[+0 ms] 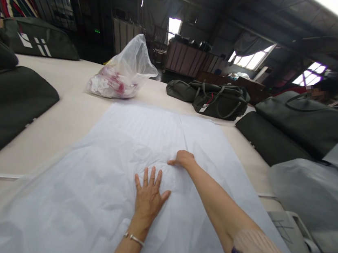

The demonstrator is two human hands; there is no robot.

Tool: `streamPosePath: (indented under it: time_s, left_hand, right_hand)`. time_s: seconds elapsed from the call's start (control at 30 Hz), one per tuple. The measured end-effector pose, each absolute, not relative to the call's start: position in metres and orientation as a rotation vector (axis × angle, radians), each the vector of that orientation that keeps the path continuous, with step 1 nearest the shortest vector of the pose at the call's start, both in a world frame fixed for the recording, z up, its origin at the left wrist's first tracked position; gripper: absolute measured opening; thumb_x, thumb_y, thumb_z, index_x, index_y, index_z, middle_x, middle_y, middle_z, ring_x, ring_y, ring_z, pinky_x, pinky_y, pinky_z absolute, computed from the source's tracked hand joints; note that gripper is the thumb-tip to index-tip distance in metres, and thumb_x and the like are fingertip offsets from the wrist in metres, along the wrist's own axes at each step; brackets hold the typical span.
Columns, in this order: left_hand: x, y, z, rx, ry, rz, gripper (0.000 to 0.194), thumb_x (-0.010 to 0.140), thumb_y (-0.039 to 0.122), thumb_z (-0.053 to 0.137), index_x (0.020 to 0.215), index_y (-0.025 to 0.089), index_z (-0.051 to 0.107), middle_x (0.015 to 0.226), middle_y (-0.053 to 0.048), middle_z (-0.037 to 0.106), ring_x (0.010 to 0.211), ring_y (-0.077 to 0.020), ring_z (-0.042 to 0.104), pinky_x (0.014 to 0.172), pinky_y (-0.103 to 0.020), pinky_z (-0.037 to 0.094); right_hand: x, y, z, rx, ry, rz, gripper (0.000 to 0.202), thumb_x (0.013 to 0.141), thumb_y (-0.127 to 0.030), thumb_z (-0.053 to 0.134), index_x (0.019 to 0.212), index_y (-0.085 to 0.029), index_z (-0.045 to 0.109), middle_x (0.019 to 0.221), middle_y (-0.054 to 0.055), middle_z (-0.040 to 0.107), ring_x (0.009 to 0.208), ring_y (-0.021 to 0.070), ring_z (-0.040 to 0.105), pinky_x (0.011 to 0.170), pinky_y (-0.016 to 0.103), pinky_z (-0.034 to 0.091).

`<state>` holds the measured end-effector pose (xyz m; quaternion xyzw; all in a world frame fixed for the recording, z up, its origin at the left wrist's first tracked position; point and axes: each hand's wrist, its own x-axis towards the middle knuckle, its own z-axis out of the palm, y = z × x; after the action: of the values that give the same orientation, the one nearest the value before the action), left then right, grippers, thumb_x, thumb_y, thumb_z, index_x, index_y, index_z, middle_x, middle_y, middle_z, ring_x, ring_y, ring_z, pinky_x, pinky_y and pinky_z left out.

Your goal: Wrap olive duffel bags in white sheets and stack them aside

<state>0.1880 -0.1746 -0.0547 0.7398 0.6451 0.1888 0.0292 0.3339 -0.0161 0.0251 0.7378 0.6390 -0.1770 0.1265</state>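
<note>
While left hand (149, 194) presses flat, fingers spread, on white sheet (108, 183) across near table (63, 119), right hand (183, 159) curls, pinching crease. Smoothing step, seemingly; next: steady outward sweep toward far edge.

white sheet (102, 184) | thin, crinkled, creased | spread flat | on the cream table (64, 123)

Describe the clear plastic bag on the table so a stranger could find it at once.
Start at the long cream table, where both hands press on a wide white sheet. Look past the sheet's far edge: the clear plastic bag lies there, crumpled. Unlike the dark green bags nearby, it is see-through and shows red-and-white pieces inside.
</note>
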Motion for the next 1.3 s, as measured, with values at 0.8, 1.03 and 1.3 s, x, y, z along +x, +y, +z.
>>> streamPosePath:
  time_s: [0.8,1.03,1.3]
  left_hand:
    - [0.190,-0.174,-0.046,2.327,2.021,0.413,0.067,0.087,0.053,0.055,0.147,0.026,0.039,0.156,-0.010,0.031,0.146,-0.0366,0.019,0.115,-0.070,0.005]
    - [0.193,-0.164,-0.045,2.324,2.034,0.378,0.070,0.087,0.059,0.053,0.146,0.025,0.040,0.156,-0.011,0.034,0.146,-0.0379,0.019,0.116,-0.068,0.001]
    - [0.208,-0.073,-0.022,2.192,1.953,0.432,0.074,0.091,0.061,0.047,0.149,0.018,0.034,0.156,-0.016,0.031,0.146,-0.0391,0.017,0.113,-0.072,0.009]
  right_hand:
    - [0.369,-0.040,0.015,2.216,2.151,-0.332,0.036,0.081,-0.047,0.066,0.110,-0.027,0.068,0.120,0.007,0.063,0.116,0.0260,0.051,0.096,0.037,0.037]
    - [0.357,-0.021,0.028,2.026,2.265,-0.250,0.009,0.078,-0.031,0.073,0.082,-0.022,0.073,0.105,0.008,0.066,0.110,0.0259,0.055,0.095,0.037,0.038]
    - [0.350,0.033,0.070,2.196,2.349,-0.104,0.034,0.093,-0.030,0.056,0.126,-0.023,0.058,0.131,0.009,0.051,0.108,0.0216,0.060,0.091,0.034,0.048]
